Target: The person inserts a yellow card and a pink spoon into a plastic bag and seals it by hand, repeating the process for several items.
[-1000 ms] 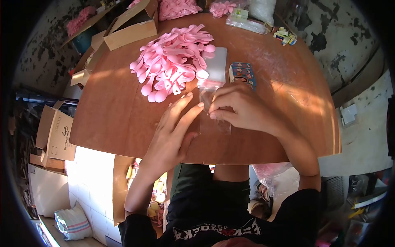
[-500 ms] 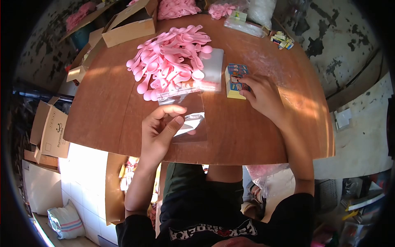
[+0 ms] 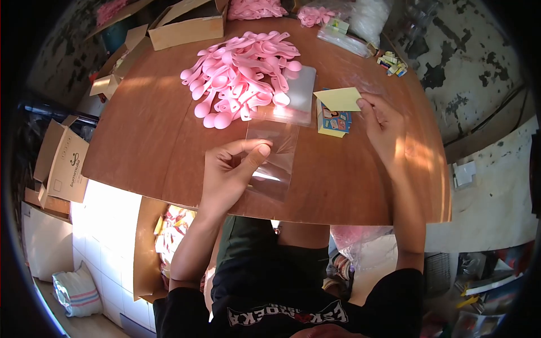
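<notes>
My left hand pinches a clear plastic bag between thumb and fingers, above the near part of the table. To the right, my right hand holds a card by its right end, pale yellow side showing. Just under that card stands a stack of printed cards with blue, colourful faces and yellowish edges. A large heap of pink plastic spoons lies beyond my left hand. Beside the heap is a pile of clear bags, partly covered by spoons.
The brown wooden table has a curved far edge. At its back are an open cardboard box, bagged pink spoons, clear plastic packs and several small boxes. A carton stands off the left side.
My right hand has lifted one card off the stack and turned its yellow side into view. My left hand still holds the clear bag, now slightly further right. The whole view has shifted a little.
</notes>
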The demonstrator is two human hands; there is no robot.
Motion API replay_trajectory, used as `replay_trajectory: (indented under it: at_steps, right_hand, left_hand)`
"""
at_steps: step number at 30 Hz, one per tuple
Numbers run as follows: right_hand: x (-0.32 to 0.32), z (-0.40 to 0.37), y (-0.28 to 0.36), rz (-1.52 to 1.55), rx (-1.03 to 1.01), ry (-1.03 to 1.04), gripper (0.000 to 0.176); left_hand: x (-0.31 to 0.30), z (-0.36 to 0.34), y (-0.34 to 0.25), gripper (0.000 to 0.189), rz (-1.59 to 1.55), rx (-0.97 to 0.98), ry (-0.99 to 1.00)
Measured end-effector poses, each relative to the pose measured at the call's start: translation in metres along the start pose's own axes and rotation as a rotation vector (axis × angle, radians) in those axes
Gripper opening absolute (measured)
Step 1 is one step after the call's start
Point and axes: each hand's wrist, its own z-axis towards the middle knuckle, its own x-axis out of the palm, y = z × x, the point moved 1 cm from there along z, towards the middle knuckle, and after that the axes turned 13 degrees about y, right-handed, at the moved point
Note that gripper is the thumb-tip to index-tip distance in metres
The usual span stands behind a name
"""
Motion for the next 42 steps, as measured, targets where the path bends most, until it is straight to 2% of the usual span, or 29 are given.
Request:
replay_trajectory:
  at_steps: [1, 2, 4, 7, 9, 16, 19, 21, 25, 28, 30, 31, 32, 34, 35, 39, 41, 42]
  right_hand:
    - [-0.001, -0.003, 0.010, 0.174, 0.029, -0.162, 0.016]
    - [-0.003, -0.004, 0.022, 0.172, 0.028, -0.158, 0.016]
    - [-0.008, -0.008, 0.044, 0.568, -0.017, -0.173, 0.020]
    - [-0.007, -0.011, 0.065, 0.610, -0.050, -0.076, 0.022]
    - [0.000, -0.009, 0.071, 0.688, -0.039, 0.007, 0.022]
    - [0.004, 0.000, 0.068, 0.574, 0.007, 0.262, 0.018]
    - [0.006, -0.002, 0.076, 0.497, 0.041, 0.345, 0.016]
    - [0.011, -0.001, 0.088, 0.401, -0.097, 0.288, 0.014]
    - [0.015, -0.002, 0.102, 0.432, -0.085, 0.229, 0.011]
    - [0.014, -0.006, 0.111, 0.444, -0.056, 0.344, 0.011]
    - [0.015, -0.007, 0.115, 0.401, -0.168, 0.462, 0.012]
    - [0.015, -0.010, 0.114, 0.472, -0.080, 0.552, 0.013]
    - [0.017, -0.011, 0.112, 0.472, -0.079, 0.553, 0.013]
    - [0.022, -0.012, 0.109, 0.436, -0.225, 0.580, 0.016]
    - [0.021, -0.013, 0.111, 0.469, -0.160, 0.640, 0.018]
    - [0.018, -0.014, 0.110, 0.462, -0.117, 0.677, 0.019]
    - [0.019, -0.013, 0.107, 0.689, 0.032, 0.805, 0.019]
    - [0.019, -0.012, 0.106, 0.690, 0.035, 0.808, 0.019]
  left_hand:
    - [0.001, 0.000, -0.003, 0.019, -0.003, 0.002, -0.005]
    - [0.003, 0.000, -0.007, 0.018, -0.042, -0.030, 0.022]
    - [0.005, -0.003, -0.010, 0.018, -0.081, -0.060, 0.051]
    - [0.007, -0.007, -0.009, 0.017, -0.094, -0.125, 0.108]
    - [0.007, -0.009, -0.009, 0.016, -0.115, -0.011, 0.172]
    - [-0.006, -0.019, -0.015, 0.013, -0.080, -0.030, 0.151]
    - [-0.010, -0.020, -0.010, 0.014, 0.009, 0.039, 0.153]
    - [-0.009, -0.020, -0.013, 0.017, 0.049, -0.023, 0.195]
    - [-0.006, -0.020, -0.026, 0.017, -0.028, -0.114, 0.241]
    - [-0.004, -0.020, -0.027, 0.018, -0.064, -0.133, 0.251]
    - [-0.002, -0.020, -0.026, 0.019, -0.022, -0.046, 0.247]
    - [0.000, -0.021, -0.027, 0.019, -0.023, -0.047, 0.247]
    - [0.001, -0.022, -0.030, 0.017, -0.042, -0.067, 0.248]
    - [0.003, -0.022, -0.032, 0.016, -0.062, -0.087, 0.247]
    - [0.004, -0.023, -0.031, 0.016, -0.058, -0.100, 0.236]
    - [0.004, -0.023, -0.024, 0.020, 0.098, -0.069, 0.201]
    - [0.007, -0.021, -0.016, 0.020, 0.146, -0.058, 0.186]
    - [0.008, -0.019, -0.011, 0.021, 0.104, -0.013, 0.177]
